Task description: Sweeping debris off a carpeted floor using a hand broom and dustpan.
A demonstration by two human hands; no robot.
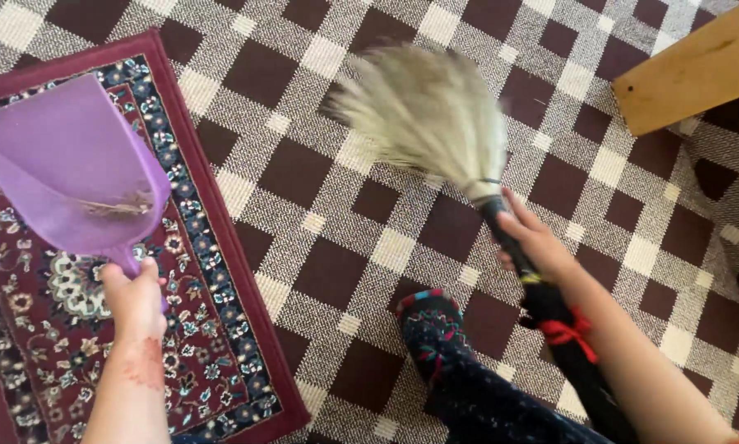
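Two hands — left hand [136, 298] on dustpan [69, 168], right hand [534, 242] on blurred broom [423, 111].

smooth plastic dustpan [65, 164], straw broom [427, 115], woven rug [213, 362]

Purple dustpan [61, 168] in left hand [135, 300], grass broom [435, 123] in right hand [538, 242]

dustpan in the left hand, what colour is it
Purple, a plain plastic dustpan, seen clearly in the head view.
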